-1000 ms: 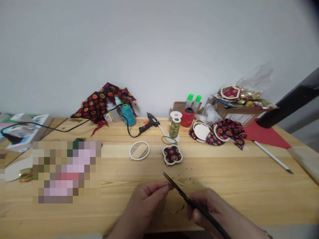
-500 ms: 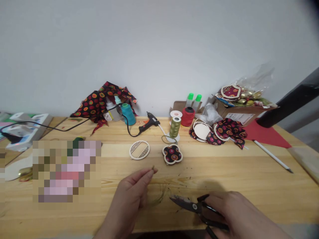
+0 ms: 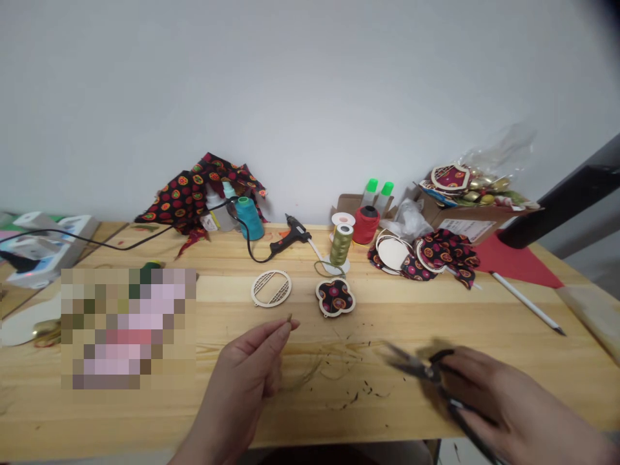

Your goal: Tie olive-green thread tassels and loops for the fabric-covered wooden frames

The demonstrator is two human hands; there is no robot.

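Pinched between thumb and forefinger, olive-green thread (image 3: 312, 369) hangs from my left hand (image 3: 254, 361), partly blurred; a short end of it pokes up above the fingertips. My right hand (image 3: 504, 394) is wrapped round the black handles of a pair of scissors (image 3: 429, 371), whose blades are parted and point left, apart from the thread. Beyond my left hand lie an oval wooden lattice frame (image 3: 256, 290) and a flower-shaped wooden frame (image 3: 335, 298) with dark patterned fabric in it. Small dark snippets (image 3: 356, 395) are scattered between my hands.
At the back stand a green thread spool (image 3: 341, 245), a red thread cone (image 3: 367, 226), a teal cone (image 3: 249, 219) and a black glue gun (image 3: 291, 237). Fabric-covered frames (image 3: 394, 252) and a cardboard box (image 3: 465, 226) are on the right. A power strip (image 3: 72, 248) sits far left.
My right hand has moved right and slightly up with the scissors, away from the thread, and the blades have opened. My left hand has shifted slightly left, still pinching the thread.
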